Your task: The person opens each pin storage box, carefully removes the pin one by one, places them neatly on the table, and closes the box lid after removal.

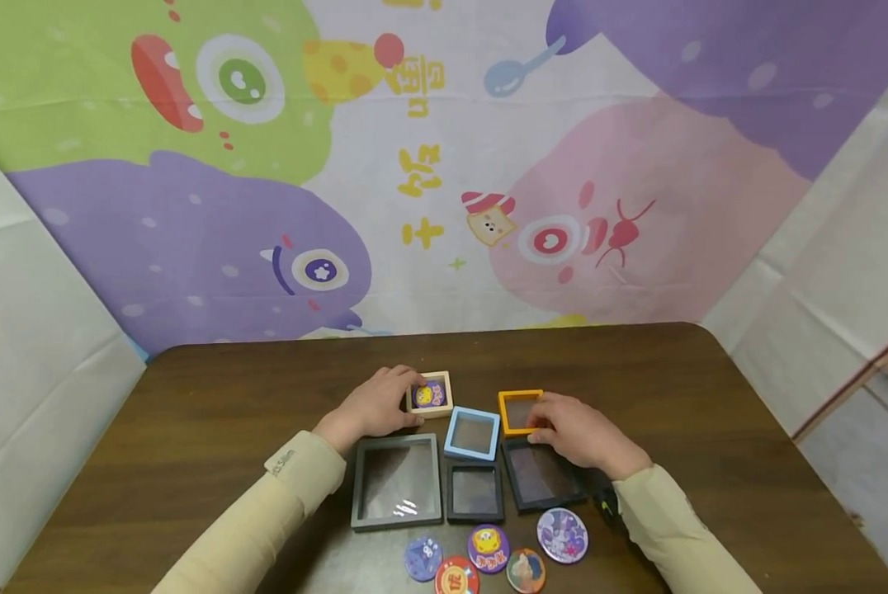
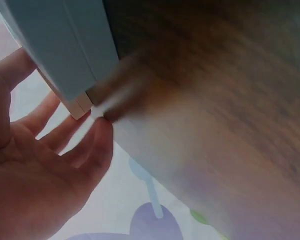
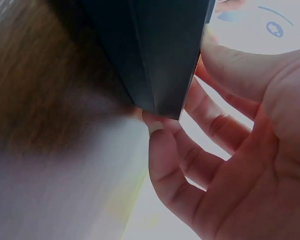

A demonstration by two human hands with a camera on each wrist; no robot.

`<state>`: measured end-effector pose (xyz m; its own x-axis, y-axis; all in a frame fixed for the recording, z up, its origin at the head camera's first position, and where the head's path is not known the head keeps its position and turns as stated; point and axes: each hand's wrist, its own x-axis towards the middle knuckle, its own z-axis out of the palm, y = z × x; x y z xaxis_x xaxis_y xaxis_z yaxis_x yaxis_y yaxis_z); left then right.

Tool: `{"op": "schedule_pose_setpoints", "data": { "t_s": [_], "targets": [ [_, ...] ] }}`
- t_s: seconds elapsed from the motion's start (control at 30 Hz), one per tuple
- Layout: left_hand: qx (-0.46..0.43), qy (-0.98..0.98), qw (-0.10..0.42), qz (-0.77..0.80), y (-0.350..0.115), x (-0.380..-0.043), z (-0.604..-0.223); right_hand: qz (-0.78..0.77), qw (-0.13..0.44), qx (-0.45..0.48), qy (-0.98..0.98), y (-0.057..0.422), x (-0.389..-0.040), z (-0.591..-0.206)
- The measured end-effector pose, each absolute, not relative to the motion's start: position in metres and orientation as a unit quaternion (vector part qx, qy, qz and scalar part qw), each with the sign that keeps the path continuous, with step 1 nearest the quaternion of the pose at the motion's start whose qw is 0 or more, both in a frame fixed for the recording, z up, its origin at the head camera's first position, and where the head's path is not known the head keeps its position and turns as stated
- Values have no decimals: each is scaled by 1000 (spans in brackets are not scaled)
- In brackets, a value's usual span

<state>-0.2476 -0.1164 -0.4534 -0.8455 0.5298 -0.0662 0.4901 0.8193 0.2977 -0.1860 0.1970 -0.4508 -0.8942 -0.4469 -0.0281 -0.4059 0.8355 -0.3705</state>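
Note:
At the far row of frames, my left hand (image 1: 377, 404) grips the left side of a small wooden frame (image 1: 447, 392), thumb at its near corner. Inside that frame lies a purple round badge (image 1: 431, 394) with a yellow figure. My right hand (image 1: 581, 429) holds the right edge of an orange frame (image 1: 505, 417) with a clear middle. A light blue frame (image 1: 451, 435) lies between the two. In the left wrist view a grey frame (image 2: 60, 45) covers most of the wooden one; in the right wrist view a black frame (image 3: 155, 55) hides the orange one.
Nearer me lie the large grey frame (image 1: 359, 487), a small black frame (image 1: 475, 517) and a larger black frame (image 1: 551, 503). Several round badges, including a red badge (image 1: 456, 576) and a lilac badge (image 1: 562, 535), sit at the front. A black object (image 1: 607, 499) lies beside my right wrist.

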Motion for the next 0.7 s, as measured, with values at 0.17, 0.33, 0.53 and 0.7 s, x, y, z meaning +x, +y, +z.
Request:
{"op": "schedule_pose_setpoints", "data": {
  "t_s": [0.17,0.33,0.53,0.7],
  "targets": [
    [266,950,57,156,-118,-250,-451,-165,54,-229,958,196,-185,-451],
    [269,943,27,196,-124,-247,-451,-173,55,-241,953,197,-184,-451],
    [274,931,-16,241,-128,-237,-446,-163,48,-246,954,196,-184,-450],
    [263,909,-27,322,-124,-222,-438,-146,32,-233,961,193,-184,-448]
  ]
}}
